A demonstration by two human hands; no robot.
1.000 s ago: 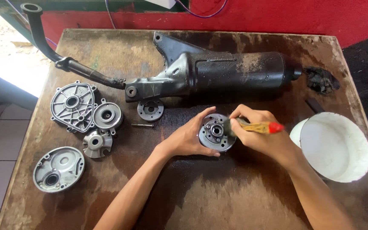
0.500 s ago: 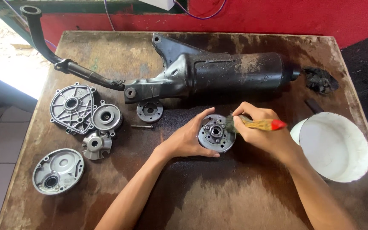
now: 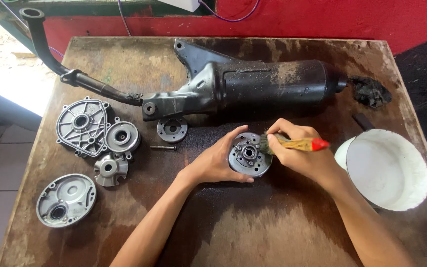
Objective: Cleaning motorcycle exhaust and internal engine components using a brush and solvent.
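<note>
Brush [image 3: 292, 144] | lies left-right, bristles left on disc [image 3: 249, 155] | hands grip both

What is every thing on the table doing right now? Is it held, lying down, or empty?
Left hand: holds the round metal disc.
Right hand: grips the brush.
Round metal disc: tilted up, being brushed.
Brush: bristles on the disc.
Exhaust muffler: lying flat, dirty.
White bowl: looks empty.
Bolt: lying loose.
</note>
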